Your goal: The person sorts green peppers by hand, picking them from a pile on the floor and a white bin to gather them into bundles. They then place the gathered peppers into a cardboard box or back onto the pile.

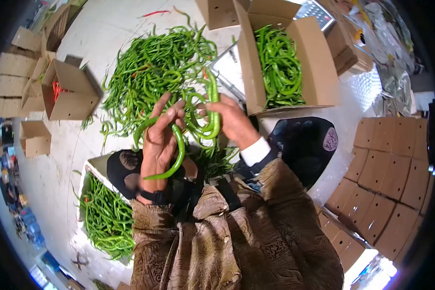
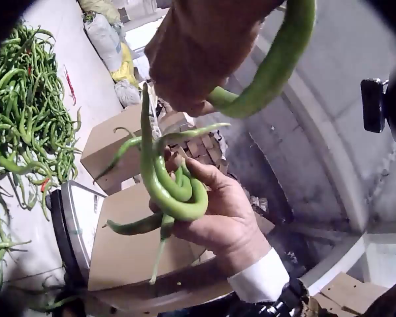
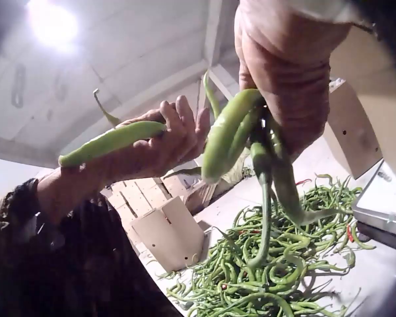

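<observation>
My left hand (image 1: 160, 142) holds a long, curved green chili pepper (image 1: 180, 157) between its fingers, with the lower end hanging across the wrist. In the right wrist view this pepper (image 3: 112, 142) lies along the palm side of that hand (image 3: 165, 148). My right hand (image 1: 231, 121) grips a small bunch of green chili peppers (image 1: 213, 104), bent and pointing various ways. The left wrist view shows the bunch (image 2: 178, 205) between thumb and fingers of the right hand (image 2: 221, 214). Both hands are above a large pile of green chili peppers (image 1: 152, 67) on the floor.
A cardboard box (image 1: 319, 63) with green peppers stands right of the pile, beside a metal-topped scale (image 1: 228, 70). At lower left is a white crate (image 1: 80, 193) of peppers. Another box (image 1: 75, 99) contains red ones. Stacked cartons (image 1: 382, 169) line the right side.
</observation>
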